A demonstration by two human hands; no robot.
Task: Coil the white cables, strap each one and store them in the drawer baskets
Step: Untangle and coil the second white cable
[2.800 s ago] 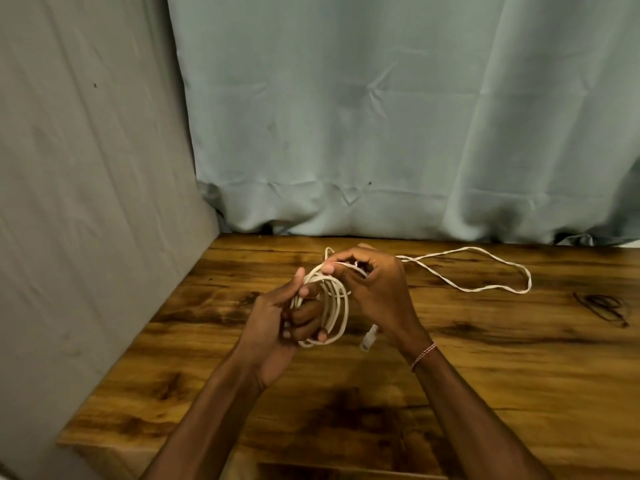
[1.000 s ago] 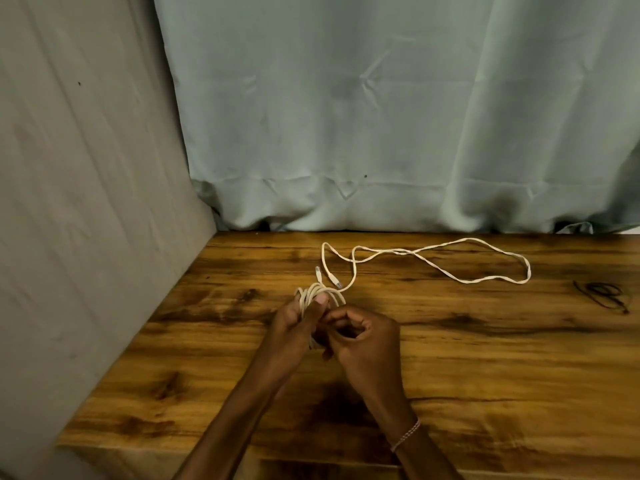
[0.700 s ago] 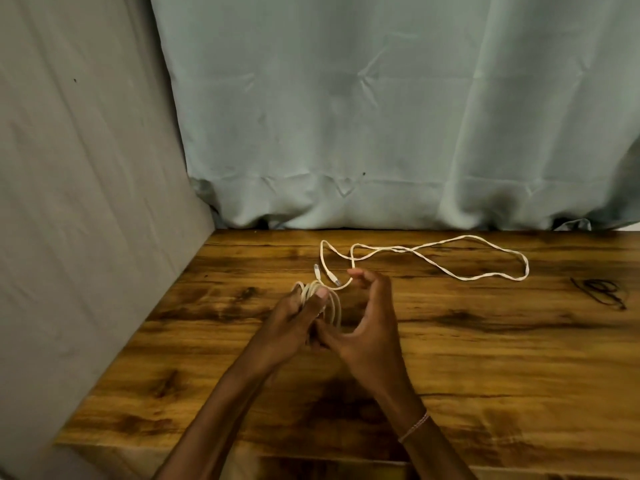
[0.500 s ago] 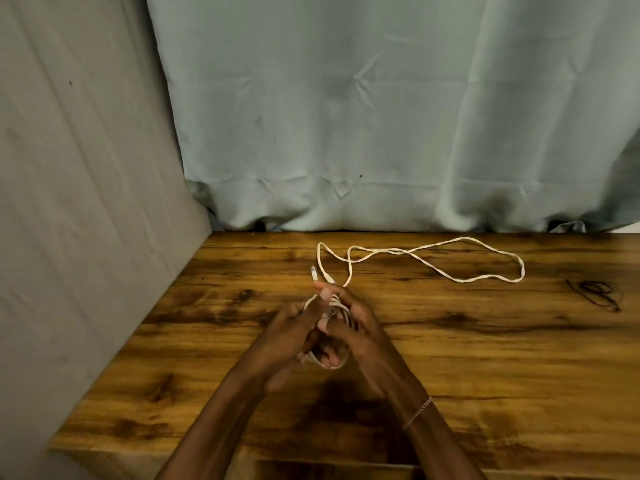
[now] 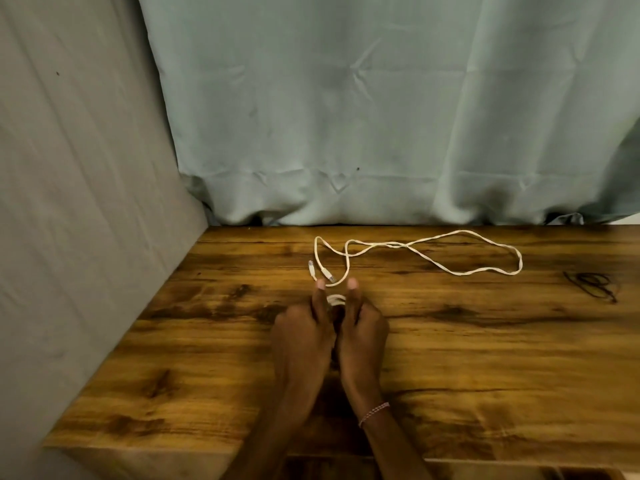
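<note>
Coil [image 5: 336,299] is squashed down to a tight little bundle now, mid-table [image 5: 485,358], with left hand [image 5: 301,327] and right hand [image 5: 363,327] both gripping it, thumbs up. Winding looks finished, so strapping's next. Second cable [image 5: 433,258] lies loose by the back edge.

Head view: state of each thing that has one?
coiled white cable: bundled, mostly hidden; strap not visible.
loose white cable: uncoiled, lying on the table, untouched.
black straps: lying on the table, unused.
left hand: grips the coiled white cable, thumb up.
right hand: grips the coiled white cable, thumb up.
</note>
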